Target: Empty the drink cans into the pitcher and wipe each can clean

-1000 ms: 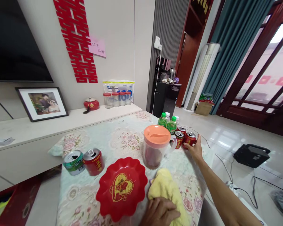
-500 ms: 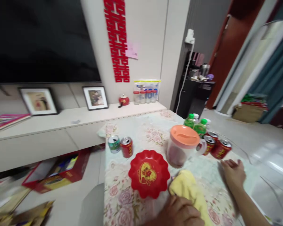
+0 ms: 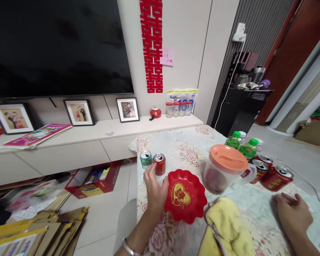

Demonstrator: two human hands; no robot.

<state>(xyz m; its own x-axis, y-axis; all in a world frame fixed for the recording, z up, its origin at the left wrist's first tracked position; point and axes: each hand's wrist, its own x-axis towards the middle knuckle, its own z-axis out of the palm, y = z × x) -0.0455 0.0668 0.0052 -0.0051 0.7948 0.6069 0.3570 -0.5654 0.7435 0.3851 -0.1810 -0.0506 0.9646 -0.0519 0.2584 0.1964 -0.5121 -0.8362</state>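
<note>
My left hand (image 3: 155, 190), a bangle on its wrist, reaches over the left side of the table with its fingers apart and nothing in them. Its fingertips are beside a red drink can (image 3: 159, 164); whether they touch it I cannot tell. A green can (image 3: 146, 159) stands just left of that one. The thumb is at the rim of a red scalloped bowl (image 3: 185, 197). To the right, my right hand (image 3: 293, 212) rests on the tablecloth, fingers loosely bent and empty, near several red cans (image 3: 276, 178). Between the hands lies a crumpled yellow towel (image 3: 226, 224).
A clear pitcher (image 3: 216, 176) with an orange lid stands behind the towel. Bottles with green caps (image 3: 248, 148) are at the right edge of the flowered tablecloth (image 3: 189, 153). Beyond is a white cabinet (image 3: 114, 131) with framed photos and jars (image 3: 176, 109).
My left hand has left the yellow towel and moved left, to the bowl and the red can. My right hand stays near the cans. The view has turned left.
</note>
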